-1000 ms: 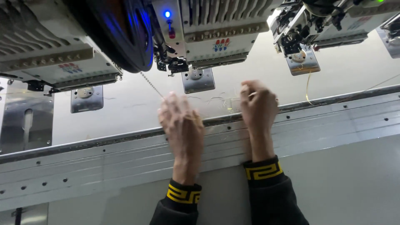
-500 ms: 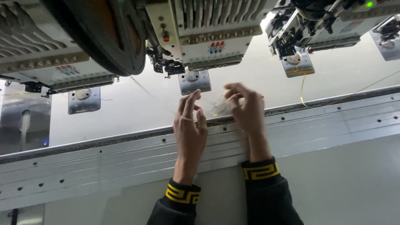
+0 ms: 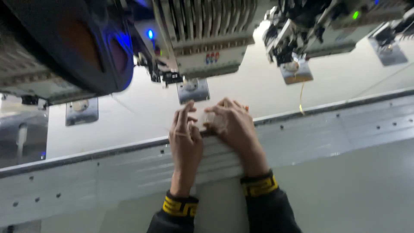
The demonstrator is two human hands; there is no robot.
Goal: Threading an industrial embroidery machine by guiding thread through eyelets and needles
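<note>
A small pale piece [image 3: 210, 120] (too blurred to tell its kind) sits at the edge of the white fabric [image 3: 267, 92], just below the middle embroidery head [image 3: 202, 39], and we see both hands meet on it. The right hand [image 3: 235, 127] curls over it, fingertips pinching. The left hand [image 3: 185, 138] stands beside, fingers raised, touching its near side above the grey metal frame rail [image 3: 108, 172]

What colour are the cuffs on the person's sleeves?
Black with a yellow geometric band, on both cuffs, clearest in the head view.
</note>
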